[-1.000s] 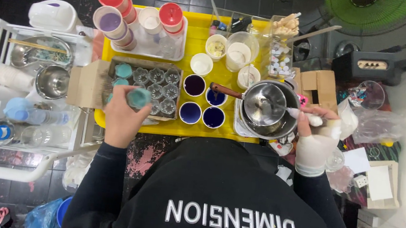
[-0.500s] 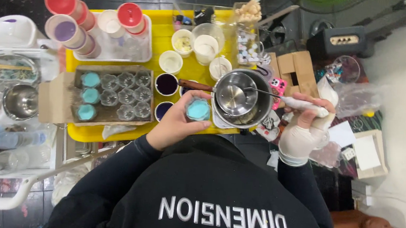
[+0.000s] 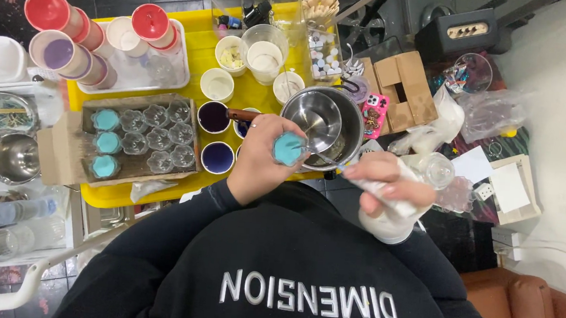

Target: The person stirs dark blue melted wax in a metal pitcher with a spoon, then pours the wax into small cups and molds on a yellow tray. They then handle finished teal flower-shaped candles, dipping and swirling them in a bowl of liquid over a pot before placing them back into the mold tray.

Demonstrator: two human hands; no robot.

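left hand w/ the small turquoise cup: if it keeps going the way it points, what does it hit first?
Most likely the steel pot. The left hand holds the turquoise-filled cup pointing up-right, and the cup already overlaps the pot's near rim in the head view. Depth is unclear, so it may pass above the rim.

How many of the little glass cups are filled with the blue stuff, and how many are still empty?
Three small glass cups in the cardboard tray already hold turquoise filling. A fourth turquoise-filled cup is in the left hand, beside the steel pot. The right hand grips a white-wrapped tool over that pot. About eight clear cups in the tray still look empty.
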